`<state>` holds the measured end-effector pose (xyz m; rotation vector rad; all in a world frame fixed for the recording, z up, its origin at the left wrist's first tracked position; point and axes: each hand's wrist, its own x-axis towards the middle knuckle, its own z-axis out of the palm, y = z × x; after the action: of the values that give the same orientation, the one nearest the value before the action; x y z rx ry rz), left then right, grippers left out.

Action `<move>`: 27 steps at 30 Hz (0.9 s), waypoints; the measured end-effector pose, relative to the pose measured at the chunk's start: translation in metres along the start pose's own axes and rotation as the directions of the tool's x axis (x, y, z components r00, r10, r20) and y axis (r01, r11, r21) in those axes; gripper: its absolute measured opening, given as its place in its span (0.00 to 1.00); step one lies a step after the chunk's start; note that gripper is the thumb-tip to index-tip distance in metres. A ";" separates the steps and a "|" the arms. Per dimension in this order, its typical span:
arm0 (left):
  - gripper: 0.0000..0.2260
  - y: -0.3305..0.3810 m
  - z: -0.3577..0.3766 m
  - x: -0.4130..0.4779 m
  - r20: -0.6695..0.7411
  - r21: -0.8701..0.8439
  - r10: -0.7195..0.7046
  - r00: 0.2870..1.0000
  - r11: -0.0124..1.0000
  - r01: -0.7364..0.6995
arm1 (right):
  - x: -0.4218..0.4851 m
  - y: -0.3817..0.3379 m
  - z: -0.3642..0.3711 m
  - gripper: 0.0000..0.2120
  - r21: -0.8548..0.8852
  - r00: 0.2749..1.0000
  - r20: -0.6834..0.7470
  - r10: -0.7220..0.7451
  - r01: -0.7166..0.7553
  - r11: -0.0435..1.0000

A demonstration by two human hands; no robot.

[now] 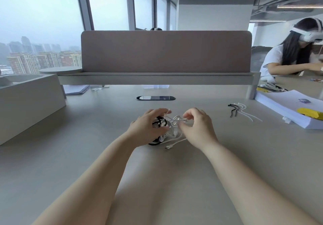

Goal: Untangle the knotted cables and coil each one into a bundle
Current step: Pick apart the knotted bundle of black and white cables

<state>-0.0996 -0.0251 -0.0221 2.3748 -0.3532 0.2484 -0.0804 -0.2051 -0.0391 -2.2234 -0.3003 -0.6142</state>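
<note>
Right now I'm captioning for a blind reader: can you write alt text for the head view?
A left hand grips a knot of white and black cables on a grey desk while the right hand pinches a white strand. Loose ties lie at right.

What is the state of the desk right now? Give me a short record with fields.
left hand: grips the tangle on its black cable side
right hand: pinches a strand of white cable
tangle: knotted, resting on the desk; one white plug end lies loose at the near side
ties: black and white, lying apart to the right, untouched
paper stack: far right
coiled bundles: none yet
</note>
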 end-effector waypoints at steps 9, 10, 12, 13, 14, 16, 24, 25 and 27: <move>0.25 0.016 0.002 -0.005 0.024 0.315 0.120 0.992 0.941 -0.122 | -0.009 -0.021 -0.002 0.10 0.085 0.993 0.088 -0.082 0.074 0.994; 0.25 0.016 0.002 -0.005 0.012 0.270 0.119 0.993 0.956 -0.118 | -0.008 -0.020 -0.001 0.06 0.092 0.993 0.083 -0.086 0.078 0.993; 0.23 0.014 0.000 -0.005 -0.004 0.202 0.111 0.994 0.973 -0.108 | -0.007 -0.018 -0.001 0.04 0.105 0.995 0.048 -0.090 0.085 0.991; 0.22 0.013 0.000 -0.005 -0.014 0.198 0.105 0.994 0.975 -0.100 | -0.006 -0.016 0.000 0.05 0.127 0.995 0.018 -0.094 0.091 0.988; 0.20 0.012 0.000 -0.004 -0.029 0.213 0.102 0.994 0.973 -0.093 | -0.005 -0.015 -0.001 0.05 0.148 0.995 -0.026 -0.098 0.101 0.984; 0.16 0.010 0.000 -0.004 -0.050 0.259 0.095 0.994 0.963 -0.079 | -0.002 -0.014 -0.002 0.03 0.176 0.984 -0.149 -0.093 0.119 0.977; 0.25 0.007 -0.007 -0.007 -0.024 0.183 0.041 0.999 0.983 -0.036 | 0.003 -0.017 -0.015 0.08 0.630 0.919 -0.262 0.296 -0.070 0.773; 0.27 0.007 -0.007 -0.006 -0.039 0.176 0.050 0.998 0.983 -0.042 | 0.003 -0.018 -0.014 0.09 0.654 0.909 -0.254 0.330 -0.090 0.751; 0.31 0.009 -0.006 -0.004 -0.102 0.130 0.073 0.992 0.990 -0.060 | 0.004 -0.019 -0.015 0.09 0.678 0.905 -0.221 0.364 -0.125 0.724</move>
<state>-0.1066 -0.0266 -0.0131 2.4652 -0.3765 0.4389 -0.0893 -0.2044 -0.0162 -1.4096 -0.0140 -0.6146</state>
